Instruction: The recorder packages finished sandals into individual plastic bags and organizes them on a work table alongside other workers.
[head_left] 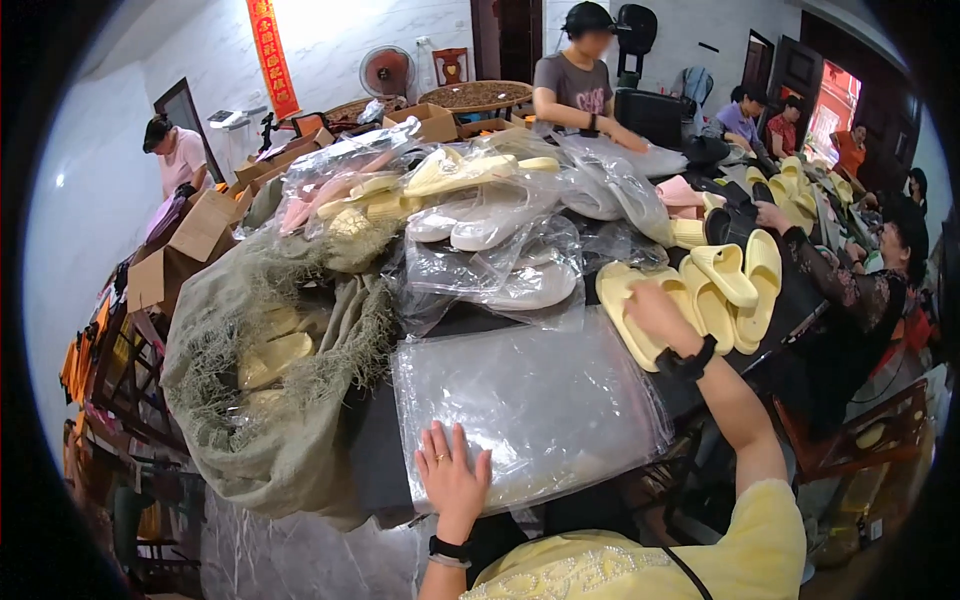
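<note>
My left hand (452,478) lies flat, fingers spread, on the near edge of a stack of clear plastic bags (540,390). To its right, my right hand (664,316) is curled over a pair of pale yellow slippers (613,295) at the table's near side; its fingertips are partly hidden. More yellow slippers (762,285) stand close beside that hand. Beyond the bag stack, white slippers (535,287) in clear bags are piled up. Left of the stack, an open green woven sack (215,330) holds bagged yellow slippers (272,360).
A heap of bagged slippers (465,172) covers the table's middle. Cardboard boxes (200,235) stand at the left. Across the table a person (575,85) handles plastic bags. At the right, a person in dark lace sleeves (845,270) reaches toward slippers. A wooden chair (860,435) is nearby.
</note>
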